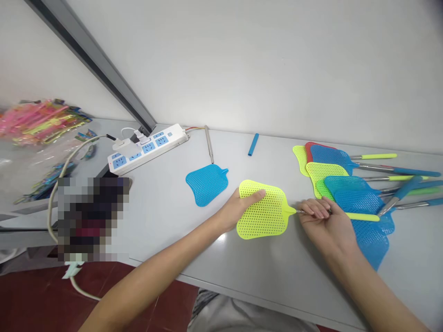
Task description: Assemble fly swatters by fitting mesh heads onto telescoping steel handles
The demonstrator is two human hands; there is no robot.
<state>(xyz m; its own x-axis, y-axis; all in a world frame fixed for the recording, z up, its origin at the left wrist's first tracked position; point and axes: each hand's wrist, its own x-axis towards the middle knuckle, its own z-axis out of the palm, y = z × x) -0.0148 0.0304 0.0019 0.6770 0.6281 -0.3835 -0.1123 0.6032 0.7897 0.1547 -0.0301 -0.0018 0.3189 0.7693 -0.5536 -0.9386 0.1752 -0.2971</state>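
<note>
Yellow plastic mesh forms the head of the swatter held over the grey table, well back from its front edge. Its left side is pinched by the left hand, thumb on top; the right hand, palm up, has its fingers curled round the metal shaft. Piled swatters crowd the right wrist; leftward, a gap separates the yellow head from a blue head. Beyond lie a metal rod, a blue tube and a power strip. Red marking on one piled shaft is too small to read.
</note>
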